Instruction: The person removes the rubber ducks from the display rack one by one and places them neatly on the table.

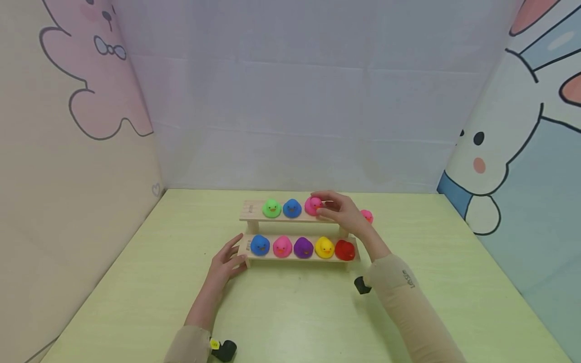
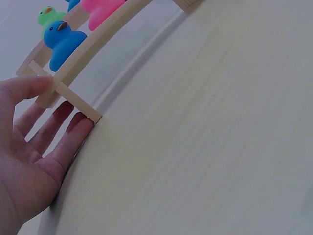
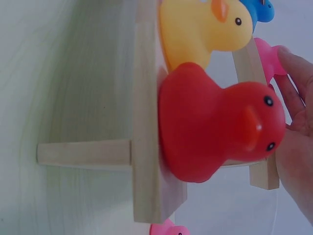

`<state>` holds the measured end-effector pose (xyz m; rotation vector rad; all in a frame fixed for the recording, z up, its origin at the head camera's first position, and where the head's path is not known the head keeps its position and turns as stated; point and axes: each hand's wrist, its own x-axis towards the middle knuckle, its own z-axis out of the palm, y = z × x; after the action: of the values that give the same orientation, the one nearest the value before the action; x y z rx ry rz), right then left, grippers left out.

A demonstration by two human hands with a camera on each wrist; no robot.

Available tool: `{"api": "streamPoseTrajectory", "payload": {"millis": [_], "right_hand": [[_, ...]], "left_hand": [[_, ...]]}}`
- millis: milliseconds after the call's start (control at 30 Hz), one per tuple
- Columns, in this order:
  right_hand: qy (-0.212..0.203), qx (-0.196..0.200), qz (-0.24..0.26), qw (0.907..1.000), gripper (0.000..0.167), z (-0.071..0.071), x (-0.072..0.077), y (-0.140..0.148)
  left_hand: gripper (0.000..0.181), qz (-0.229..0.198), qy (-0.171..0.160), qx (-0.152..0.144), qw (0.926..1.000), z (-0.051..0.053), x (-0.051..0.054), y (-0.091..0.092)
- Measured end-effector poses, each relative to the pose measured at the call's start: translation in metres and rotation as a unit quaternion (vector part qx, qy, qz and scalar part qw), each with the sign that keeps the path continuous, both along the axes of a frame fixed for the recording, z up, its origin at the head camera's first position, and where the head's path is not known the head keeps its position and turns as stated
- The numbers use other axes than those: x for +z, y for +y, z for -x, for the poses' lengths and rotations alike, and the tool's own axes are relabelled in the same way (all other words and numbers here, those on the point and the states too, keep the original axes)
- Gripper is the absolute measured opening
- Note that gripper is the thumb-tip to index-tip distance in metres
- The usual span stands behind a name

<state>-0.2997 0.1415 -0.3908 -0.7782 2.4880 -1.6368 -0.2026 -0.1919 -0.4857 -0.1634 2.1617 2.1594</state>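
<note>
A two-tier wooden stand (image 1: 297,259) holds small rubber ducks. My left hand (image 1: 225,263) is at its left end, thumb against the end of the lower board and fingers around the leg, as the left wrist view shows. On the upper board my right hand (image 1: 342,212) pinches a pink rubber duck (image 1: 313,205), partly covered by the fingers. Left of it sit a blue duck (image 1: 292,208) and a green duck (image 1: 272,208). Along the lower board stand blue (image 1: 260,245), pink (image 1: 282,246), purple (image 1: 303,247), yellow (image 1: 324,247) and red (image 3: 210,127) ducks.
Another pink duck (image 1: 366,216) is behind the right wrist, off the stand's right end, partly hidden. The stand rests on a pale yellow-green table (image 1: 150,282). A white cloth (image 1: 290,111) hangs at the back, with cartoon-printed walls on both sides.
</note>
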Motion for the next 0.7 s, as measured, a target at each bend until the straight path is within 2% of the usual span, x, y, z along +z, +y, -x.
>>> {"api": "streamPoseTrajectory", "payload": {"millis": [233,467,700], "right_hand": [[-0.01,-0.017,0.019,0.9996,0.045,0.0,-0.001,0.002],[0.01,-0.047,-0.002,0.9989,0.043,0.002,0.006,0.011],[0.027,-0.086,-0.012,0.9959,0.045,0.01,0.007,0.034]], "left_hand": [[0.061,0.0,-0.002,0.0,1.0,-0.001,0.0,0.0],[0.06,0.001,-0.004,0.006,1.0,0.001,-0.003,0.0],[0.06,0.003,-0.003,0.003,1.0,0.001,-0.001,0.001]]}}
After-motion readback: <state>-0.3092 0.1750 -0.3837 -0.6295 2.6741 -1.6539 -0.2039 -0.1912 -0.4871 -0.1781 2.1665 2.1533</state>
